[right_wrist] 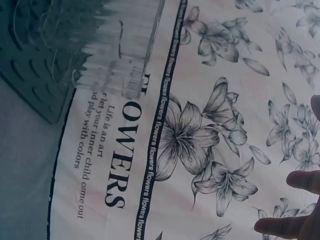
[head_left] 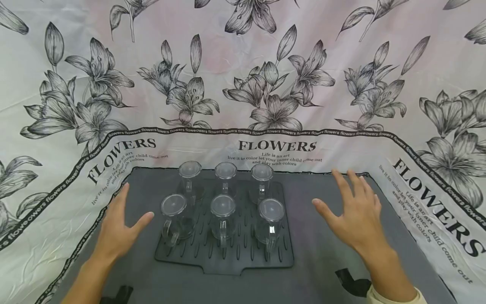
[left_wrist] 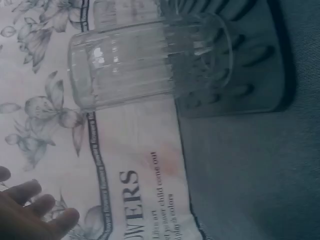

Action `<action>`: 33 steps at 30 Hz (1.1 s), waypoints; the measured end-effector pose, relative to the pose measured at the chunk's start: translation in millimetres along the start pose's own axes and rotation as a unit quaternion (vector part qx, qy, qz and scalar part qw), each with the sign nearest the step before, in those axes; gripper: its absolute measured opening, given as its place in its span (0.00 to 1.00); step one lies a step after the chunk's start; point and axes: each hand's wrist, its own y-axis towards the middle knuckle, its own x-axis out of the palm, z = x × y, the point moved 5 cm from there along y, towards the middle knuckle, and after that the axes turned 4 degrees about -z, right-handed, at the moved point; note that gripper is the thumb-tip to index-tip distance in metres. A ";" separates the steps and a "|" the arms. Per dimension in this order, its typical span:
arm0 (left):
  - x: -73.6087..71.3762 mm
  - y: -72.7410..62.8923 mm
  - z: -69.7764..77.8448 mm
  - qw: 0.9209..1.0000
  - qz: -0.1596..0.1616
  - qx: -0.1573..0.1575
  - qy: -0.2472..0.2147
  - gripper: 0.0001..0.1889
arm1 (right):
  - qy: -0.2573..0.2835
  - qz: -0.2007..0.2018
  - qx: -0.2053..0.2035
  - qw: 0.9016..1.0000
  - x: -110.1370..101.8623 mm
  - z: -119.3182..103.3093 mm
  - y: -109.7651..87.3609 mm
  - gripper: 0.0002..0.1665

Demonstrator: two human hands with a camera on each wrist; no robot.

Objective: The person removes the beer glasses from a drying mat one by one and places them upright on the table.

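Note:
Clear glass mugs stand in two rows of three on a dark ridged drying mat point(head_left: 243, 253), each topped by a pale round disc, handles toward me. My left hand point(head_left: 117, 232) is held apart from them on the left, thumb and fingers spread, holding nothing. The nearest to it is the front left mug point(head_left: 178, 219). On the other side, my right hand point(head_left: 357, 215) is spread too, with nothing in it, to the right of the front right mug point(head_left: 270, 223). In the left wrist view, a ribbed glass mug point(left_wrist: 135, 65) shows above the fingertips point(left_wrist: 62, 222).
The mat lies on a grey table point(head_left: 311, 261). A white cloth point(head_left: 212, 147) printed with flowers and lettering hangs behind and at both sides. One black piece point(head_left: 353, 283) is by my right forearm, another point(head_left: 119, 294) by my left.

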 end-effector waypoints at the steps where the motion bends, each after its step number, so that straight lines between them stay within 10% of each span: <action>1: 1.8 -2.2 -2.3 1.000 -0.002 -0.002 -0.005 0.48 | 0.003 0.002 -0.001 1.000 0.8 -0.5 -1.6 0.48; 33: 86.8 -49.5 -63.3 0.991 -0.089 -0.094 -0.045 0.62 | 0.138 -0.012 0.041 0.990 62.6 -9.1 -51.4 0.43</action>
